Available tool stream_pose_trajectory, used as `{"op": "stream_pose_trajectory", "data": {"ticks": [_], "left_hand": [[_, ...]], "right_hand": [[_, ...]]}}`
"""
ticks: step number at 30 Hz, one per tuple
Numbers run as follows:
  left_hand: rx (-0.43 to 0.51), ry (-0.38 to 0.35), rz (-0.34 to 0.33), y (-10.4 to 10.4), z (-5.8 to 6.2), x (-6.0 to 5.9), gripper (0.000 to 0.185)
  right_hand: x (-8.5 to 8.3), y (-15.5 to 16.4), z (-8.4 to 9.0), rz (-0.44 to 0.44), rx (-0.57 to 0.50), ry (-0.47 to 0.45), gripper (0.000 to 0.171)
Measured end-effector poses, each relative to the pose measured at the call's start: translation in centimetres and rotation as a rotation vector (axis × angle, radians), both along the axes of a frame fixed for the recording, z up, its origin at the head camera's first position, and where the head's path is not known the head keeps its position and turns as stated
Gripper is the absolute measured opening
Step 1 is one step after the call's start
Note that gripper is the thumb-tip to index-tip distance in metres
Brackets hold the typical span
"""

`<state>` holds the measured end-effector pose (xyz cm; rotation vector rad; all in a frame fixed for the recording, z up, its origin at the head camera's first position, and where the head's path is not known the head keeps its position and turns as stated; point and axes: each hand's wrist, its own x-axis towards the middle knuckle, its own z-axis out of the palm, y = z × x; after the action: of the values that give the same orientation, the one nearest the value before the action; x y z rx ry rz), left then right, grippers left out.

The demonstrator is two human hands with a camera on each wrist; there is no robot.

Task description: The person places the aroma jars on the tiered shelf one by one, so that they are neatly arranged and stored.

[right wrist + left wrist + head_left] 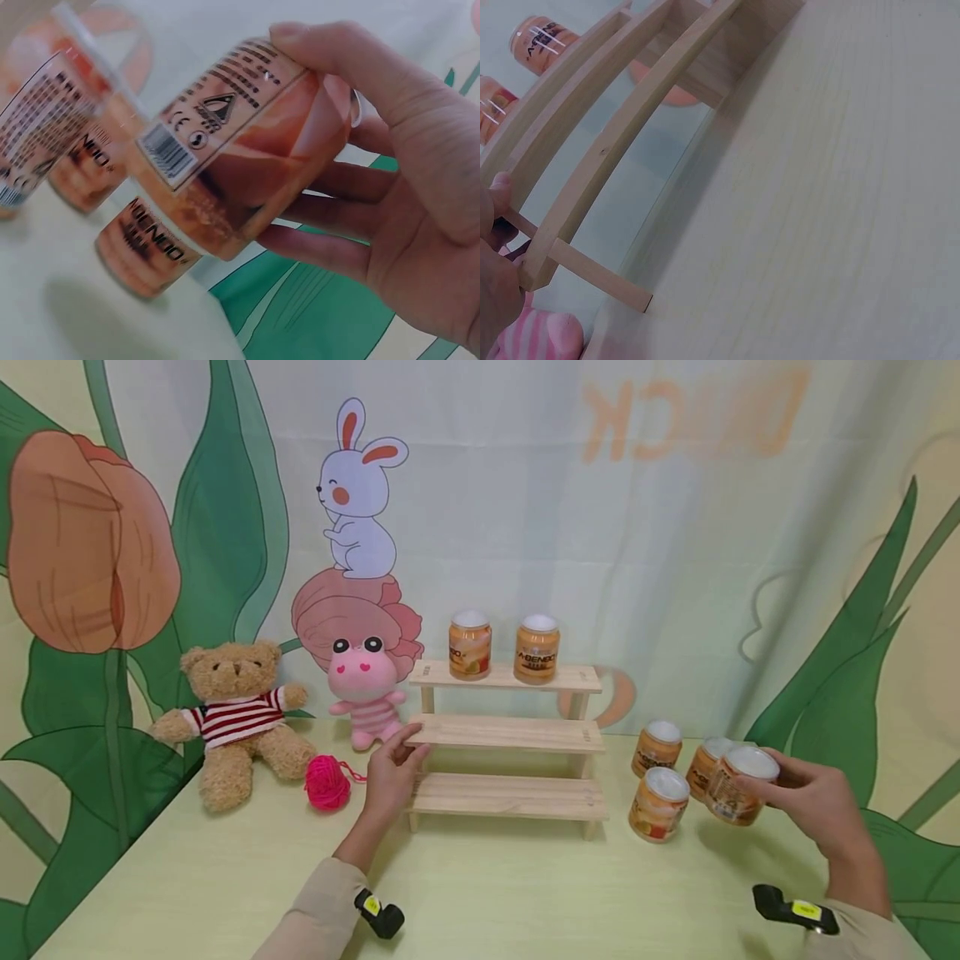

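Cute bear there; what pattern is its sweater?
Red and white stripes on the teddy bear's sweater, clearest in the head view.

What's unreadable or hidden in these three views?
- Head: the held jar's label, too small to read; right hand covers its far side.
- Left wrist: left hand cut off by the frame edge; its grip on the wooden rack mostly unseen.
- Right wrist: other jars blurred.
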<state>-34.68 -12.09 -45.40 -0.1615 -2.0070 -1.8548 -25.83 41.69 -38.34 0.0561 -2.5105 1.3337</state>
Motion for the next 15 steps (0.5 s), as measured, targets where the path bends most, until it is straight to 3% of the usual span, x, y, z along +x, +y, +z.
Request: {"op": "stream_pose_trajectory", "data": {"ticks": [4, 7, 11, 15], "left_hand": [[0.006, -0.024, -0.021, 0.0, 0.3, 0.2, 0.037], [-0.004, -0.027, -0.031, 0.1, 1.4, 1.0, 0.038], [-0.030, -0.018, -0.028, 0.3, 2.9, 2.5, 0.037], [-0.016, -0.014, -0.024, 0.2, 1.9, 1.7, 0.037]], "right_hand": [[0.5, 0.2, 0.7, -0.046, -0.103, 0.052, 0.065], [0.8, 0.4, 1.3, -0.055, -0.175, 0.078, 0.061], [0.9, 0.2, 1.9, 0.000, -0.299, 0.101, 0.055], [0.7, -0.7, 2.3, 0.099, -0.457, 0.115, 0.043]]}}
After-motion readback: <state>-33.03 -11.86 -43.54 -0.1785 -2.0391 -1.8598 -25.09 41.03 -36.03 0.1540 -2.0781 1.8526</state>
